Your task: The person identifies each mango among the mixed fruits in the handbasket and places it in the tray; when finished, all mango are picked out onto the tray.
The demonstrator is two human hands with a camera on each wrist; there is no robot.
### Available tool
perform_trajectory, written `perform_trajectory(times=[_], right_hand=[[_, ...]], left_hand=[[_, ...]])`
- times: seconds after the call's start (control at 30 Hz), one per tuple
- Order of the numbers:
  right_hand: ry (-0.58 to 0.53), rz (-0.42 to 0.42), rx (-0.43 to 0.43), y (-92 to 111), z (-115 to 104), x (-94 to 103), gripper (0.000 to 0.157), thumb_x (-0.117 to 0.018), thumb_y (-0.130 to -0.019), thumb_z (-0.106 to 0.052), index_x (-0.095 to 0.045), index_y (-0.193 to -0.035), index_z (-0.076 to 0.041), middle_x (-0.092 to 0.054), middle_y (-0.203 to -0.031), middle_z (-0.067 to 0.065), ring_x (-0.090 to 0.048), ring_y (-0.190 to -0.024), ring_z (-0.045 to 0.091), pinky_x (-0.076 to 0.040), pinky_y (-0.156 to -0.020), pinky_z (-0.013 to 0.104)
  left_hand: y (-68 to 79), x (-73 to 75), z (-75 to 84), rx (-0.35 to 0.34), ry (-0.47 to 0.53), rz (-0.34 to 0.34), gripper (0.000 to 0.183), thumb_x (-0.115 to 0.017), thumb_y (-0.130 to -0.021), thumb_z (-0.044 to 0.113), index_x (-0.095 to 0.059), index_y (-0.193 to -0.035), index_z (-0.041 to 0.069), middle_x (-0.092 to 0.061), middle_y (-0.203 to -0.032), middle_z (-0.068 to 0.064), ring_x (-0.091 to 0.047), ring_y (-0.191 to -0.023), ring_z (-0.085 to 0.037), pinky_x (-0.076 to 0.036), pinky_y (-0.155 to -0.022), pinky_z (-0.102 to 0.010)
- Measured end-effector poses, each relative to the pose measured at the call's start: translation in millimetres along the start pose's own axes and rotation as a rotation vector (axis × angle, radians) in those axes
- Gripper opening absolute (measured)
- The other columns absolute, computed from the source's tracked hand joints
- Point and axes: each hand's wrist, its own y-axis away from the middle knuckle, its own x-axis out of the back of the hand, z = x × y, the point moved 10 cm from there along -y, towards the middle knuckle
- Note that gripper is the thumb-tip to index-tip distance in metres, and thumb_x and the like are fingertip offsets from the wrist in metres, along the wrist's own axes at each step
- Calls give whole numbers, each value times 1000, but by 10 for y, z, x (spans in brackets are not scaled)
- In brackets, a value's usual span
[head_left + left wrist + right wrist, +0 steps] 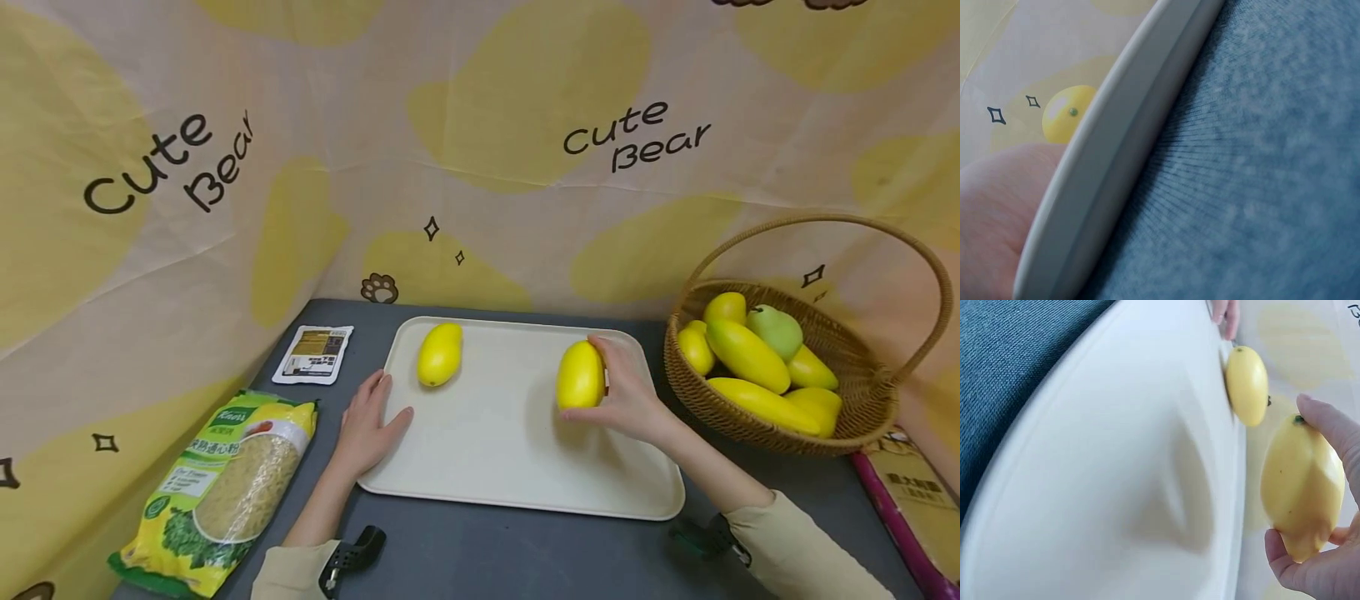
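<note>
My right hand (626,396) grips a yellow mango (580,375) between thumb and fingers, over the right half of a cream tray (480,450). In the right wrist view, this mango (1302,481) is held at its two ends, and a shadow falls on the tray below. A second mango (440,355) lies on the tray's left half, near the back. My left hand (369,425) rests at the tray's left edge, fingers extended along the rim and thumb reaching inward. The left wrist view shows part of that hand (1004,212) behind the tray's side (1110,150).
A wicker basket (862,408) with a tall handle stands right of the tray, holding several mangoes (748,356) and a green pear (776,332). On the left lie a Knorr pasta bag (225,492) and a small white packet (313,354). Another package (911,500) sits at the right edge.
</note>
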Motion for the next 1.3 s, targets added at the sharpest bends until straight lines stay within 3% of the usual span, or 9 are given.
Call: perform_trajectory(times=[0.13, 0.27, 0.63, 1.3], right_hand=[[-43, -1, -45, -66, 69, -173, 114, -91, -65, -32, -21, -148, 5, -34, -142, 27, -41, -121, 39, -41, -98, 54], [-106, -14, -81, -146, 110, -340, 114, -91, -65, -31, -21, -148, 4, -34, -140, 26, -43, -119, 38, -38, -100, 55], [-144, -22, -53, -447, 70, -682, 112, -90, -65, -31, -22, -148, 0, -33, -142, 21, -40, -124, 36, -34, -106, 54], [-145, -59, -71, -806, 44, -993, 112, -89, -66, -34, -21, -151, -4, -28, -148, 17, -34, -131, 33, -30, -109, 52]], left_hand=[[-3, 6, 8, -3, -4, 5, 70, -60, -95, 30, -32, -149, -3, -21, -156, -21, -23, -139, -42, -14, -107, -64], [1, 10, 9, -1, -4, 6, 70, -60, -95, 31, -32, -149, -3, -21, -156, -20, -23, -139, -41, -15, -107, -63], [-8, -10, -14, 15, -11, -10, 71, -60, -95, 30, -29, -150, -3, -19, -157, -20, -21, -141, -40, -14, -108, -62], [9, 10, 8, 11, 1, -5, 70, -59, -96, 30, -30, -150, -2, -19, -157, -19, -22, -141, -40, -14, -107, -62]])
